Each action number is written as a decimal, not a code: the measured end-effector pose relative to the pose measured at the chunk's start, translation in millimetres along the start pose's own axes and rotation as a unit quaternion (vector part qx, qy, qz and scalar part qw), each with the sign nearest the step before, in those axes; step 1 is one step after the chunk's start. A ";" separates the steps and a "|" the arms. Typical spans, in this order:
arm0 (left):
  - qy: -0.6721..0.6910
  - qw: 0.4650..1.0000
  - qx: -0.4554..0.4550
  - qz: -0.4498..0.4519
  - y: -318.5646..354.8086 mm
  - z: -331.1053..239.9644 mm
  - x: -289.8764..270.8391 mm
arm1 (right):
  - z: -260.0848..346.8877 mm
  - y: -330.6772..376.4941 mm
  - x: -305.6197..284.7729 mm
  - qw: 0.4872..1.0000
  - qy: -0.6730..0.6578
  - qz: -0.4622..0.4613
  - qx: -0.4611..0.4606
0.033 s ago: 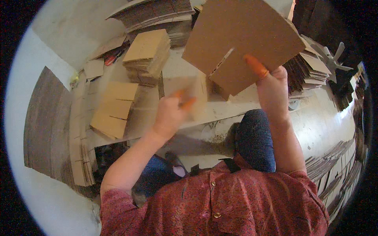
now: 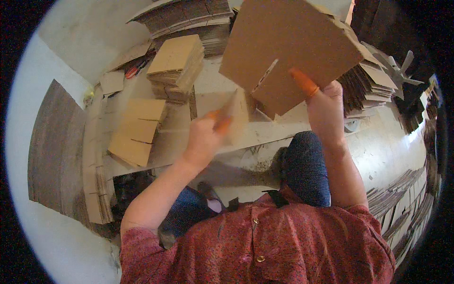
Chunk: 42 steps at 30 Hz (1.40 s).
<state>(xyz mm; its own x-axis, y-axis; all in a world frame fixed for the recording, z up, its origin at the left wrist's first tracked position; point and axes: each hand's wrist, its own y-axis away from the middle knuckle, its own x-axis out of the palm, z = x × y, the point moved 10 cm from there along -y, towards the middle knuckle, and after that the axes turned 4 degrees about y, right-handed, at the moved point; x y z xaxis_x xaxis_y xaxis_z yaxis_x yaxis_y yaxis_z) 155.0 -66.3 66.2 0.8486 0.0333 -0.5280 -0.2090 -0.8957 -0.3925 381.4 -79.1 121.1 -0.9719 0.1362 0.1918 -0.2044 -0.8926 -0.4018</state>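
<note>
My right hand (image 2: 326, 111) is raised and grips the lower edge of a large brown cardboard sheet (image 2: 288, 42) with a slit cut into it. An orange cover sits on the thumb pressed against the sheet. Lower and to the left, my left hand (image 2: 203, 139) holds a smaller cardboard piece (image 2: 236, 116), blurred by motion, with orange covers on its fingertips. The small piece is just below the big sheet's lower left corner. I cannot tell whether they touch.
A stack of square cardboard pieces (image 2: 176, 61) stands on the floor ahead, with flat folded pieces (image 2: 137, 128) beside it. Taller bundles (image 2: 189, 19) lie at the back, and more piles (image 2: 369, 80) to the right. A dark board (image 2: 52, 146) lies at the left.
</note>
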 end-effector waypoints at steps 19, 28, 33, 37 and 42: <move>-0.025 0.999 0.042 0.015 12.5 -21.1 13.6 | -119.2 53.3 18.2 0.962 0.244 0.115 0.033; 0.259 0.965 -0.046 -0.002 16.3 7.1 21.3 | 15.8 57.6 -13.5 0.900 0.334 -0.028 -0.278; 0.373 0.923 -0.053 0.073 7.4 -6.9 80.5 | -38.8 -3.3 -25.7 0.985 0.164 -0.054 -0.023; 0.305 0.941 0.018 0.144 25.8 -19.4 113.6 | -59.5 25.9 29.1 0.948 0.179 0.195 0.174; 0.343 0.912 0.088 0.208 23.3 -39.4 119.4 | -39.8 28.5 -6.8 0.967 0.127 0.132 0.175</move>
<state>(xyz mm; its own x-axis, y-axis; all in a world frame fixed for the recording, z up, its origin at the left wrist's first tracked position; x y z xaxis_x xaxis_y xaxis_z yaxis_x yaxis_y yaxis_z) 270.6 -100.7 23.7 0.7691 -0.6331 -0.0878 -0.6065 -0.6796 -0.4127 377.5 -88.3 72.7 -0.9912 -0.0542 -0.1207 0.0630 -0.9955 -0.0703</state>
